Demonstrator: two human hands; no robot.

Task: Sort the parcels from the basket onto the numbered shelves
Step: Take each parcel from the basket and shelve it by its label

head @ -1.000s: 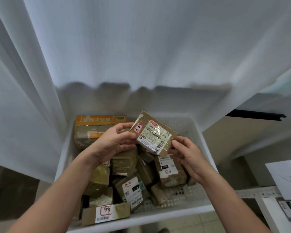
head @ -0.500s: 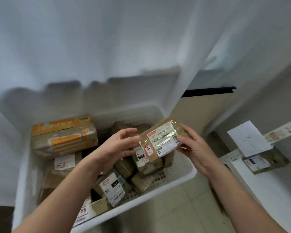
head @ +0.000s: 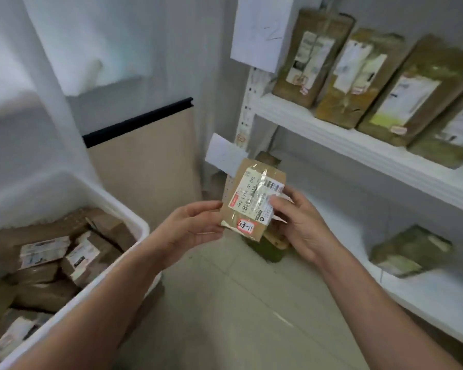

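Both hands forward, in pinch grips

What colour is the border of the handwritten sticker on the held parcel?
Red, around the white sticker on the parcel; head view.

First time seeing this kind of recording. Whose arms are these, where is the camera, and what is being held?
No machine here: a person wears one camera on the head, looking forward and down, so both bare arms are the person's own. The left hand and right hand together hold a small brown parcel with a white label. At lower left a white basket holds more parcels. At right, white shelves carry further parcels; a paper sign hangs on the post.
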